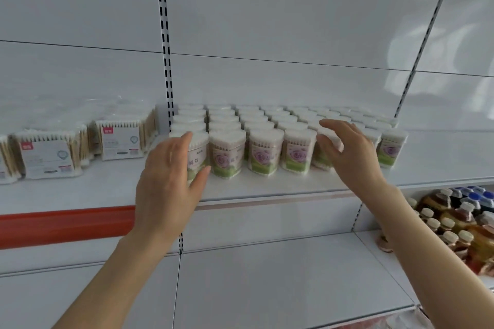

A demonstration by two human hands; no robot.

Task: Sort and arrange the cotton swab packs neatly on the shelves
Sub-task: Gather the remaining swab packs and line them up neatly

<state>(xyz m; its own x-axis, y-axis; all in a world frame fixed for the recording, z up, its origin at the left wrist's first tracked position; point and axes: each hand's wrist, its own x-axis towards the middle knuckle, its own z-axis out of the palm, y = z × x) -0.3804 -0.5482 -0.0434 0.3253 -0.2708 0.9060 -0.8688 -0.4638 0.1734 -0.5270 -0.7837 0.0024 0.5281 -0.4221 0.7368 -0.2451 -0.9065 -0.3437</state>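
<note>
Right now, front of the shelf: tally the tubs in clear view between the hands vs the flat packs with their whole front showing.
tubs: 3
flat packs: 2
Total: 5
Front tubs behind the hands and the rows behind are not counted.

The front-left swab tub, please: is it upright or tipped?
Upright: the tub stands base-down on the shelf, lid on top, left hand against it.
</note>
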